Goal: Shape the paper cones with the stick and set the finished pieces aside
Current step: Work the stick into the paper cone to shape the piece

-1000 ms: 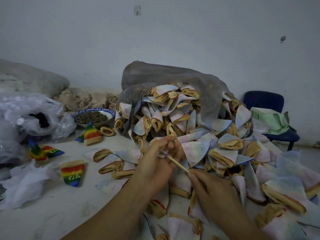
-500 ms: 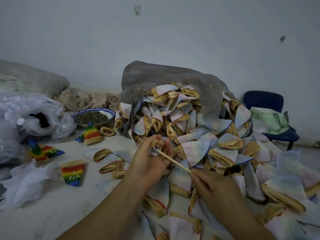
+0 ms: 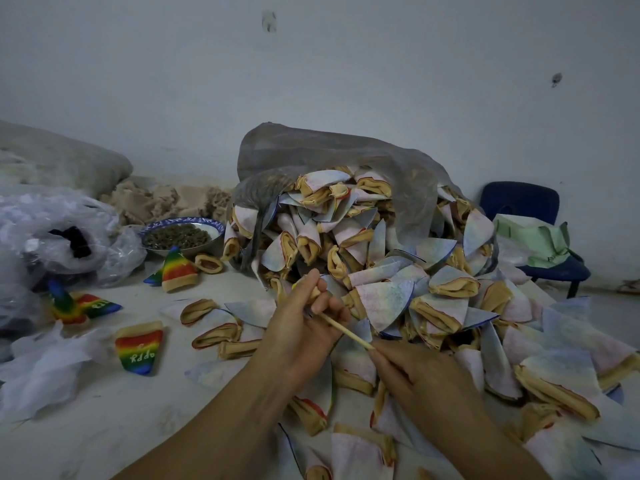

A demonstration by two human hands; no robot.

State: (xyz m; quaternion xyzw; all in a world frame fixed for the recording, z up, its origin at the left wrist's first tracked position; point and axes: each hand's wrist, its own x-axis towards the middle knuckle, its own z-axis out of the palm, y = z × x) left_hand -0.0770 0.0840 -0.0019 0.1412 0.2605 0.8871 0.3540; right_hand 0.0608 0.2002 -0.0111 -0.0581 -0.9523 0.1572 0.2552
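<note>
Left hand [image 3: 298,334] gripped one cone [image 3: 316,292], mostly hidden by its curled fingers. Right hand [image 3: 415,372] pinched the stick [image 3: 346,332], tip entering the left fist. Few rainbow pieces [image 3: 140,348] lay aside, left. Large pile [image 3: 381,271] looked unshaped; task judged barely begun.

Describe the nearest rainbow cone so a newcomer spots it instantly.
Start at the big grey sack spilling pale cones, then look left across the white surface to the rainbow pieces. The rainbow cone lies nearest the camera, alone and flat, with white lettering showing.
</note>
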